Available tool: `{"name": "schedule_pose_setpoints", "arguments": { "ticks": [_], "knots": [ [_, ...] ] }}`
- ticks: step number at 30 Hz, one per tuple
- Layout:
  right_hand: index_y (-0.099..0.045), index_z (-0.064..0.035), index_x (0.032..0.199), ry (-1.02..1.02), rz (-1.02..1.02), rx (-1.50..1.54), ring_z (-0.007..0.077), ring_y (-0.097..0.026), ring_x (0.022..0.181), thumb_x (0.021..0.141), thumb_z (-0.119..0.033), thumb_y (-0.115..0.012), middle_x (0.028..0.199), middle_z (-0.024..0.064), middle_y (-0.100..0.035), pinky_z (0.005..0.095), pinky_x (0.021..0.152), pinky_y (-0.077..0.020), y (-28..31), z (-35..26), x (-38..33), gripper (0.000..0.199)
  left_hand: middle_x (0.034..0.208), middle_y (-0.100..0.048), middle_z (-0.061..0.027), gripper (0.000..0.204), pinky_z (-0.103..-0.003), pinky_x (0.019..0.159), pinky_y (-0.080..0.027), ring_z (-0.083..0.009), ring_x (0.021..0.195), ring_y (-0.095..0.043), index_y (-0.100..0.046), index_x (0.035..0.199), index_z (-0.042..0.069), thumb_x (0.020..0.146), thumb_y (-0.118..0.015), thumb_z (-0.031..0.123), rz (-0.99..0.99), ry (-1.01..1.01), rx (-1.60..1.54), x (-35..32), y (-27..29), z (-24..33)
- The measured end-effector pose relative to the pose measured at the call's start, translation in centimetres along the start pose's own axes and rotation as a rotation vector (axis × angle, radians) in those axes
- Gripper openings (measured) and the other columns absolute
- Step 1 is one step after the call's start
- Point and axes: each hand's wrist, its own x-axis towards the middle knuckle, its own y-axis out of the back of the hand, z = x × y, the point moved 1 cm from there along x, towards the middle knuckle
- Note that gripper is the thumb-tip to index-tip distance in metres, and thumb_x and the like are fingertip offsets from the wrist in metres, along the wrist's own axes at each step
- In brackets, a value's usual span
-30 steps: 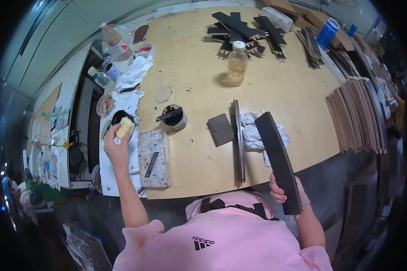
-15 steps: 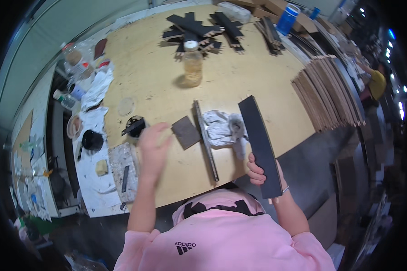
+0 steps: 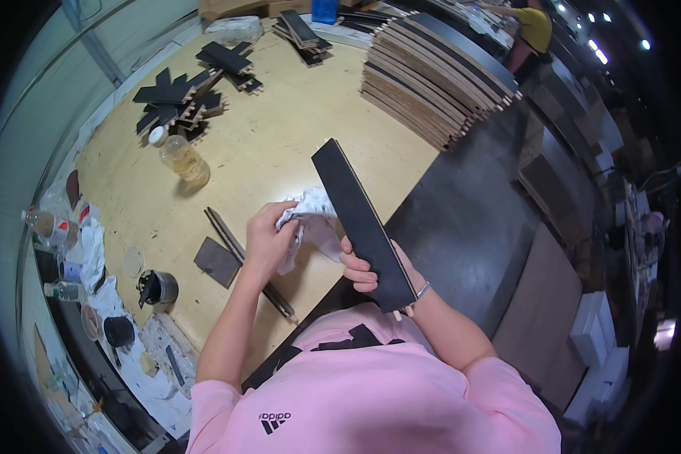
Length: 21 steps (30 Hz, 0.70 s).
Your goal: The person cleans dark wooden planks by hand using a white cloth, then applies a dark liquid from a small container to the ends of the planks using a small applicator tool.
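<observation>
My right hand [image 3: 363,268] grips a long black board [image 3: 365,227] near its lower end, holding it tilted up off the table. Light wooden dowels stick out of that lower end. In my left hand [image 3: 271,236] is a crumpled white rag [image 3: 308,214], pinched between fingers and thumb and lifted beside the board, with a gap to it. A narrow board on its edge [image 3: 224,231] lies by my left forearm, partly hidden under it. Next to that is a dark square sheet [image 3: 217,262], perhaps sandpaper.
A tall stack of boards [image 3: 424,76] stands at the table's far right edge. Further left are a bottle of yellowish liquid [image 3: 185,161] and a pile of short black boards [image 3: 175,98]. An open pot of black stuff [image 3: 159,288] sits at left. Another person [image 3: 532,30] is in the background.
My left hand has moved right from beside the black pot and taken hold of the white rag. My right hand still holds the board. The whole view has turned to the right.
</observation>
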Motion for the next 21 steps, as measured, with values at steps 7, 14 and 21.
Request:
{"name": "schedule_pose_setpoints", "arguments": {
  "ticks": [7, 14, 21],
  "knots": [
    [-0.046, -0.0068, 0.133, 0.221, 0.329, -0.429, 0.0226, -0.061, 0.084, 0.101, -0.038, -0.045, 0.114, 0.0084, -0.058, 0.0342, 0.065, -0.0527, 8.5, 2.5, 1.3, 0.045, 0.101, -0.061, -0.0166, 0.047, -0.042, 0.083, -0.05, -0.0342, 0.094, -0.062, -0.067, 0.111, 0.009, 0.065, -0.072, 0.0, -0.449, -0.711, 0.053, -5.8, -4.1, 10.9],
    [-0.052, -0.0026, 0.095, -0.282, 0.121, 0.086, 0.0151, -0.039, 0.052, 0.099, -0.033, -0.044, 0.072, 0.0071, -0.039, 0.0263, 0.036, -0.0351, -1.6, 4.8, 0.3, 0.031, 0.099, -0.062, -0.0128, 0.04, -0.038, 0.081, -0.05, -0.03, 0.093, -0.062, -0.068, 0.105, 0.001, 0.067, -0.064, -0.013, 0.122, -0.255, 0.02, 5.0, 4.0, 2.6],
    [-0.05, -0.0024, 0.094, -0.399, 0.091, -0.078, 0.0153, -0.04, 0.049, 0.097, -0.049, -0.047, 0.071, 0.0079, -0.041, 0.0272, 0.034, -0.034, -2.9, 2.6, 1.3, 0.046, 0.108, -0.068, -0.0028, 0.044, -0.044, 0.096, -0.039, -0.0238, 0.104, -0.059, -0.068, 0.104, 0.014, 0.062, -0.083, 0.016, -0.329, -0.874, 0.492, -0.1, 3.2, 13.4]
  ]
}}
